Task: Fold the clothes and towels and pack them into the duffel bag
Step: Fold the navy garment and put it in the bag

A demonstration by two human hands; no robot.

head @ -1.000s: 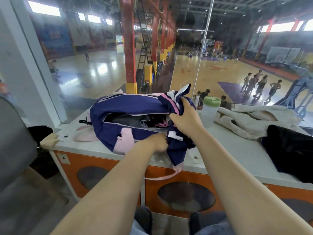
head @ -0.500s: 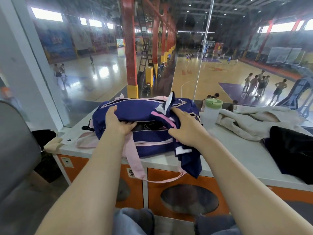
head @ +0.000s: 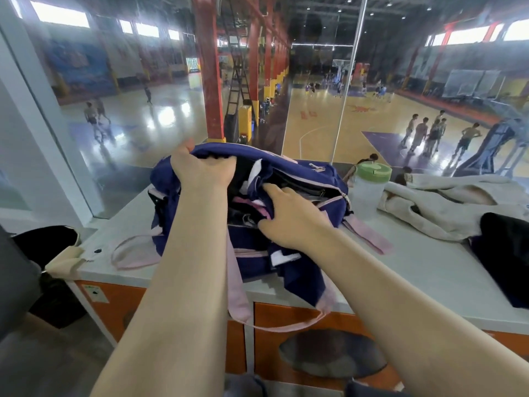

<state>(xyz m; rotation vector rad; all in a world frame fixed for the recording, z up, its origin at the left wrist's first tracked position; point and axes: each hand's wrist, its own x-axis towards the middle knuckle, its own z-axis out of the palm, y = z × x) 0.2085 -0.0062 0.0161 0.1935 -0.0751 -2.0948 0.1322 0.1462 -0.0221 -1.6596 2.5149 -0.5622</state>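
duffel bag (head: 300, 179) lengthwise left-right, mouth upward (left hand (head: 201, 167) gripping rim)

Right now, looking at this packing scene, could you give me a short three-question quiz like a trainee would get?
1. True or false: the duffel bag is zipped shut.
2. Which hand holds up the bag's far edge? A) left hand B) right hand
3. Fill in: the bottle beside the bag has a ____ lid.

Key
1. False; the bag gapes open, with the navy garment partly in and partly hanging over the counter edge.
2. A; the right hand pushes the garment into the opening.
3. Green. The beige towel and black garment lie unpacked to the right.
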